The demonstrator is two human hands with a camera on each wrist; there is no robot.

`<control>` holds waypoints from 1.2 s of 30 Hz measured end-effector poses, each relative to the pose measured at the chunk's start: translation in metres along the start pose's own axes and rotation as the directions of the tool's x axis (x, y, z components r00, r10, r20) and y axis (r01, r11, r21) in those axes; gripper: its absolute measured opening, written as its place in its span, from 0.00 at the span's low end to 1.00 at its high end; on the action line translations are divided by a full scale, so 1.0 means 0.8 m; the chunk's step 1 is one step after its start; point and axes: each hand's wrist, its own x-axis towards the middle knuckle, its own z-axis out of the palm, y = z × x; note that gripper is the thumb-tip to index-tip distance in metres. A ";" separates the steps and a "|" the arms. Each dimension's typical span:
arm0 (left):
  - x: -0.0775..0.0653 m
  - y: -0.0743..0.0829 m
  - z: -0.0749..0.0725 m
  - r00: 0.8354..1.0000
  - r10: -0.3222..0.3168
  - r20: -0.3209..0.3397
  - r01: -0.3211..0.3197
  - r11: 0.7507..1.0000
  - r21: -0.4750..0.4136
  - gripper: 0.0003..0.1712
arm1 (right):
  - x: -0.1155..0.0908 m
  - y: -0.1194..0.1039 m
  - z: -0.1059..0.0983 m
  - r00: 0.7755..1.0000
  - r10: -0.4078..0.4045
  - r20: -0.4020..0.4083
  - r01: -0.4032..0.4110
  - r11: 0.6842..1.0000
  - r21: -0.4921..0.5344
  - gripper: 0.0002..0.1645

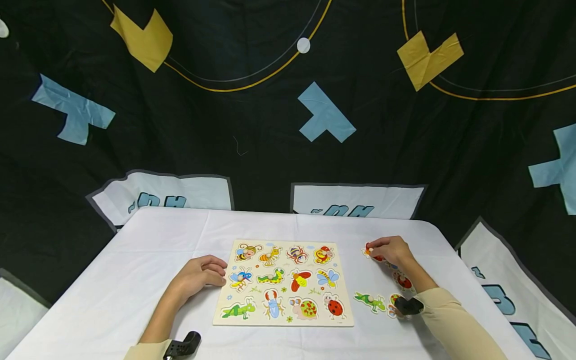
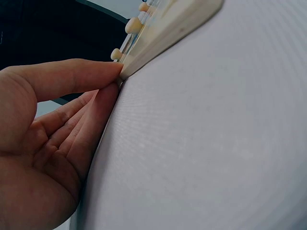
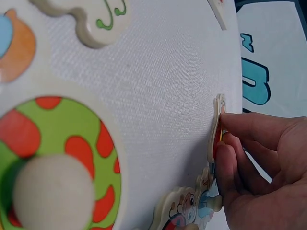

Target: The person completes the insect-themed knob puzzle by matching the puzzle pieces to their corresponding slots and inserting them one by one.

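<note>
A wooden insect puzzle board (image 1: 282, 320) lies flat on the table, printed with several colourful bugs. In the left wrist view, knobs (image 2: 134, 26) stand up from its face. My left hand (image 1: 198, 277) rests at the board's left edge, its thumb and fingertips touching that edge. Off to the right of the board, my right hand (image 1: 393, 251) pinches a red and yellow puzzle piece (image 3: 218, 132) between thumb and fingers; the hand covers part of it. Nearer me lie a grasshopper piece (image 1: 370, 301) and a knobbed snail piece (image 3: 98, 143). A ladybug piece (image 1: 403, 280) lies by the right forearm.
A white cloth covers the table (image 1: 148, 255). Behind it hangs a black curtain (image 1: 252, 150) with blue and yellow tape on it. White printed sheets (image 1: 357, 200) hang beyond the table's far edge. Dark wrist-worn devices (image 1: 183, 345) sit at both sleeves.
</note>
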 end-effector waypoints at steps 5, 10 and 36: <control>0.001 -0.001 0.000 1.000 0.006 0.003 -0.006 1.000 0.005 0.28 | 0.003 0.003 0.001 1.000 0.008 -0.006 -0.008 1.000 0.002 0.18; 0.001 -0.002 0.000 1.000 0.004 0.002 -0.004 1.000 -0.007 0.28 | 0.002 0.001 0.002 1.000 0.018 -0.019 -0.019 1.000 -0.008 0.16; 0.000 0.000 0.001 1.000 0.002 -0.004 -0.002 1.000 0.007 0.28 | -0.015 -0.026 0.004 0.998 -0.062 -0.023 0.061 0.997 -0.056 0.11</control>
